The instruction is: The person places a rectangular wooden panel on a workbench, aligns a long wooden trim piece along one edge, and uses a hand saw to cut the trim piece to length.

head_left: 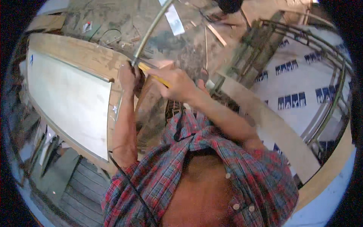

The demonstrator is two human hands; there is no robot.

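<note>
My left hand is closed around the lower end of a pale metal tube, which slants up and away to the right. My right hand is wrapped round a yellow-handled tool. A dark, narrow part of that tool reaches toward the tube just above my left hand. Blur hides its exact kind and whether it touches the tube. Both hands are close together, beside the near corner of a wooden frame.
A white panel edged with a wooden board lies to the left. On the right are a long plank, a printed white sheet and bent metal tubes. Wood scraps litter the dusty floor.
</note>
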